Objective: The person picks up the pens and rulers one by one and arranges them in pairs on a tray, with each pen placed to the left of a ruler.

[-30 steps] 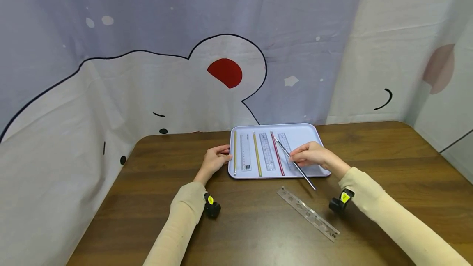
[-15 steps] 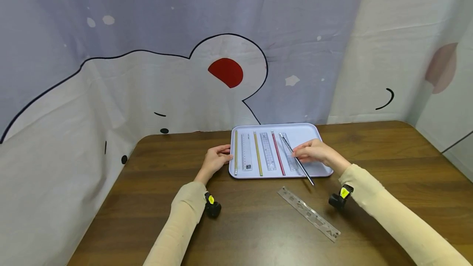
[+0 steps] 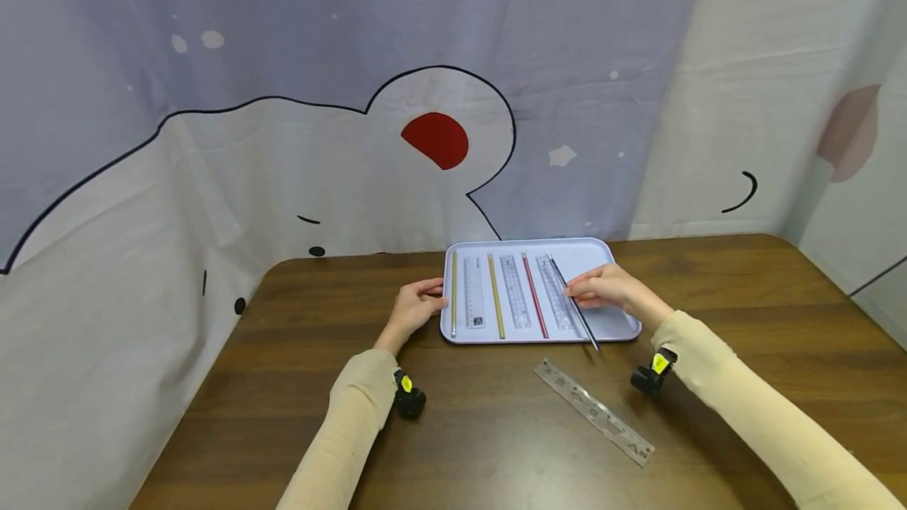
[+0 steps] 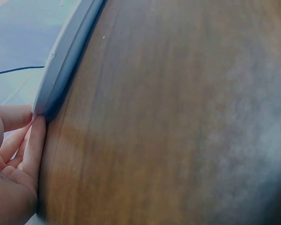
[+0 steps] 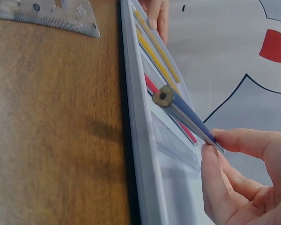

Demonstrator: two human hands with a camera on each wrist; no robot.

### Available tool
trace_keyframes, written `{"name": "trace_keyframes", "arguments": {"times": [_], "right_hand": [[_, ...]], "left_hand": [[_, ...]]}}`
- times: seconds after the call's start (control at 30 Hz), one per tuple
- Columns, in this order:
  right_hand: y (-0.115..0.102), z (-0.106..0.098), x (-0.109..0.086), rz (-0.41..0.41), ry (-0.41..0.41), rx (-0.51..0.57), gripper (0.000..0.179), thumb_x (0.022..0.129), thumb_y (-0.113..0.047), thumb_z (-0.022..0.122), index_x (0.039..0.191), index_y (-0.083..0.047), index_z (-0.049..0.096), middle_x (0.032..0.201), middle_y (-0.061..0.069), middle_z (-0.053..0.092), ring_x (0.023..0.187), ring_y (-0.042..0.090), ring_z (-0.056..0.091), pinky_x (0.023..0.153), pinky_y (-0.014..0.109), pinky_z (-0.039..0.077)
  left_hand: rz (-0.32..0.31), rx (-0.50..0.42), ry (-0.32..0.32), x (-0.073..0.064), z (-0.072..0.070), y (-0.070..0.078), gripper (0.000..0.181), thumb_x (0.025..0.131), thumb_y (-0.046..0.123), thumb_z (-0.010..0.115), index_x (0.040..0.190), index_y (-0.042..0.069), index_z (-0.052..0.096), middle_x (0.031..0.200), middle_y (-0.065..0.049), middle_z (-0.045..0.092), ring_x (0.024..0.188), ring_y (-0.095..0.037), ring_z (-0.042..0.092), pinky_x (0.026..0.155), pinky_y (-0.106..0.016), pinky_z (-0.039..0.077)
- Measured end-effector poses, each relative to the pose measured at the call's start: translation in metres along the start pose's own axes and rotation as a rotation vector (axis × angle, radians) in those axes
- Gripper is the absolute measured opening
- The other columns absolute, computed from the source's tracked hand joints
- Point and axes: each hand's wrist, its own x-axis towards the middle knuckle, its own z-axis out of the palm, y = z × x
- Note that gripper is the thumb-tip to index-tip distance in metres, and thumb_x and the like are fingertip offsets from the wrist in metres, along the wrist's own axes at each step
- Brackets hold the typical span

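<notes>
Near the table's far edge lies a white tray. My left hand pinches its left rim between thumb and fingers, which the left wrist view shows close up. Between right thumb and fingertips, my right hand holds a dark, shiny pencil slantwise above the tray's right part. The pencil's unsharpened end faces the right wrist camera. From left, the tray carries a yellow pencil, a clear ruler, another yellow pencil, a second clear ruler, a red pencil and a third ruler.
A longer clear ruler with cut-out shapes lies slanted on the wooden table, in front of the tray. Behind the table hangs a printed curtain.
My right hand has moved the dark pencil rightward, from near the red pencil to over the third ruler's right side, and its near end has come closer to the tray. The left hand stays put.
</notes>
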Motion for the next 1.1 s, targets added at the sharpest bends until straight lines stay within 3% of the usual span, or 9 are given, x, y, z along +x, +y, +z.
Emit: {"name": "trace_keyframes", "arguments": {"times": [0.63, 1.1], "right_hand": [[0.004, -0.003, 0.012, 0.059, 0.043, 0.058, 0.043, 0.082, -0.009, 0.063, 0.116, 0.014, 0.05, 0.07, -0.008, 0.066, 0.066, 0.0, 0.06, 0.067, 0.015, 0.054], [0.005, 0.0, 0.018, 0.052, 0.077, 0.018, 0.041, 0.081, -0.008, 0.063, 0.114, 0.014, 0.053, 0.067, -0.009, 0.065, 0.064, -0.001, 0.058, 0.065, 0.015, 0.054]], "left_hand": [[0.002, -0.004, 0.01, 0.0, 0.001, 0.0, 0.042, 0.077, -0.002, 0.066, 0.118, 0.001, 0.058, 0.11, -0.02, 0.063, 0.08, -0.009, 0.061, 0.073, -0.028, 0.056], [-0.021, 0.004, 0.009, 0.001, 0.001, 0.002, 0.044, 0.076, -0.002, 0.066, 0.119, 0.001, 0.058, 0.11, -0.02, 0.062, 0.079, -0.008, 0.06, 0.075, -0.031, 0.056]]}}
